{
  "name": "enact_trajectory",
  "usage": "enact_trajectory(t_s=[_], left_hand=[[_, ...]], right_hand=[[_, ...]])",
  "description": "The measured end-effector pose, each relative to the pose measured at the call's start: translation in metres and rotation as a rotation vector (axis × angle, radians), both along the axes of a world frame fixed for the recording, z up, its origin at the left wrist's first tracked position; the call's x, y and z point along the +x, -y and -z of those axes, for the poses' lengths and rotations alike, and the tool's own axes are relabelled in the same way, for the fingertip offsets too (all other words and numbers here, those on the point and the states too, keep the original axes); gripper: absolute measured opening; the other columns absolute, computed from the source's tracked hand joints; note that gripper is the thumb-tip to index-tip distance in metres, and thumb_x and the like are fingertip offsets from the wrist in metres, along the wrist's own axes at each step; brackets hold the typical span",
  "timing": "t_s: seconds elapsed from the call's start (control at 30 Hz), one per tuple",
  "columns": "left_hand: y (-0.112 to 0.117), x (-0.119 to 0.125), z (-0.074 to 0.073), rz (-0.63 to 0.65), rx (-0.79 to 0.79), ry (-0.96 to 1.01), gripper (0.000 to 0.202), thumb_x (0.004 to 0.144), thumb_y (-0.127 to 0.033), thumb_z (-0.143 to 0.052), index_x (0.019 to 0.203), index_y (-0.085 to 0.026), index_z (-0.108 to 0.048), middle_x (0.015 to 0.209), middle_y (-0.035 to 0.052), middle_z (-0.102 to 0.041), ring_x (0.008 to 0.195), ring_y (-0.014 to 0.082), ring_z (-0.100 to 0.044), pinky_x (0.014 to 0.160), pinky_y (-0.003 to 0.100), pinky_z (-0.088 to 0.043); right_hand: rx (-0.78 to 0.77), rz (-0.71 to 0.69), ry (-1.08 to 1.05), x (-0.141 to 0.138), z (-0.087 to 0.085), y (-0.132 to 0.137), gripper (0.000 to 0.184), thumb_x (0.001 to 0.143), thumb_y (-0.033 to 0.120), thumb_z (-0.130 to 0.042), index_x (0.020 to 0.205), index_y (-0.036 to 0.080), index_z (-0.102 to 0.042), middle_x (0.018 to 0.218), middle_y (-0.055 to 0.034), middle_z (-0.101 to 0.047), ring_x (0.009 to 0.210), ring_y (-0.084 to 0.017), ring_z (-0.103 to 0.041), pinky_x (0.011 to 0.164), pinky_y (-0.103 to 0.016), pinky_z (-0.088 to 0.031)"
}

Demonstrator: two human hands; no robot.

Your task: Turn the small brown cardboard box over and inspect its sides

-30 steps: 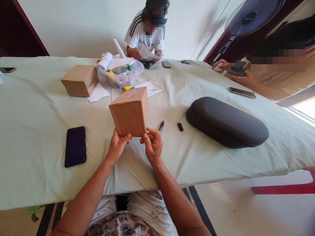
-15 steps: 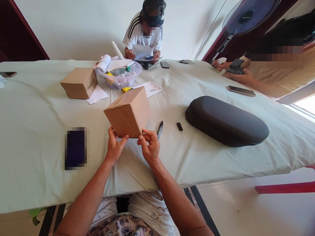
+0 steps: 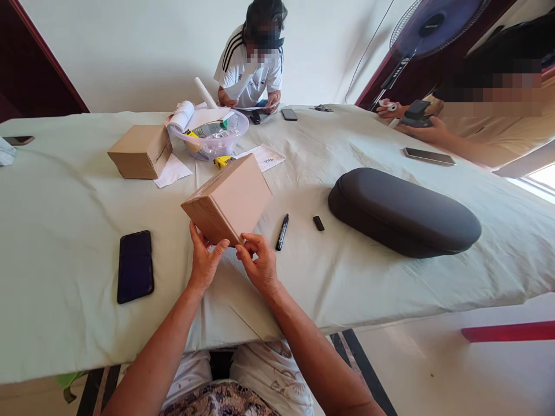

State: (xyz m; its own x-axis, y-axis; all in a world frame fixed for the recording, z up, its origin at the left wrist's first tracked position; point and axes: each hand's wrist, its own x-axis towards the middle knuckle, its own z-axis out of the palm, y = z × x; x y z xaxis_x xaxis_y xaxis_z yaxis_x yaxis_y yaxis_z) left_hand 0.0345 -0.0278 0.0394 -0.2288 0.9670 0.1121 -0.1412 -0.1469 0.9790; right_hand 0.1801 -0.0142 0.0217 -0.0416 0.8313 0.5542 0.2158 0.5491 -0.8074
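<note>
A brown cardboard box (image 3: 243,199) is tilted in front of me, its near lower edge between my two hands. My left hand (image 3: 204,257) grips the near left corner, thumb along the bottom edge and fingers behind. My right hand (image 3: 259,263) pinches the near right corner between thumb and fingers. A black marker (image 3: 282,232) lies uncapped just right of my right hand, and its black cap (image 3: 318,223) lies farther right. To the left of my left hand rests a dark phone (image 3: 136,267).
A second cardboard box (image 3: 139,153) stands beside a purple basin (image 3: 212,144) holding papers and bottles. A yellow tape measure (image 3: 223,162) and a printed sheet (image 3: 264,156) lie behind my box. A big black case (image 3: 403,211) sits right. Two other people sit at the table.
The box has turned, so more of its right side faces me and the end face shows less. My right hand has shifted slightly left with it, uncovering the marker's lower end.
</note>
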Motion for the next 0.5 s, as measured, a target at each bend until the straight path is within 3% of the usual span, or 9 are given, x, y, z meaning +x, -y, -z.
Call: enact_trajectory(t_s=[0.17,0.33,0.5], left_hand=[[-0.001,0.002,0.006,-0.001,-0.003,0.002,0.121,0.074,-0.058,-0.081,0.16,-0.031,0.0,0.154,0.0164,-0.043,0.137,0.0279,-0.052,0.113,0.044,-0.044],[-0.002,0.003,0.012,-0.044,-0.005,-0.045,0.124,0.074,-0.057,-0.082,0.161,-0.031,0.001,0.164,0.016,-0.032,0.146,0.0287,-0.044,0.118,0.045,-0.04],[-0.001,0.003,0.01,-0.071,-0.017,-0.086,0.124,0.074,-0.053,-0.083,0.161,-0.026,0.001,0.163,0.0178,-0.032,0.149,0.0271,-0.04,0.119,0.041,-0.038]], right_hand=[[0.012,-0.028,0.048,-0.003,0.007,-0.001,0.021,0.097,0.031,-0.058,0.116,0.024,-0.052,0.064,0.0066,-0.061,0.049,-0.009,-0.052,0.053,-0.023,-0.044],[0.038,-0.062,0.054,-0.008,0.015,-0.002,0.022,0.098,0.029,-0.056,0.119,0.024,-0.051,0.065,0.0065,-0.061,0.049,-0.008,-0.049,0.052,-0.021,-0.041],[0.054,-0.05,0.059,-0.011,0.016,-0.001,0.021,0.097,0.027,-0.057,0.117,0.023,-0.053,0.063,0.0077,-0.06,0.047,-0.006,-0.043,0.05,-0.02,-0.039]])
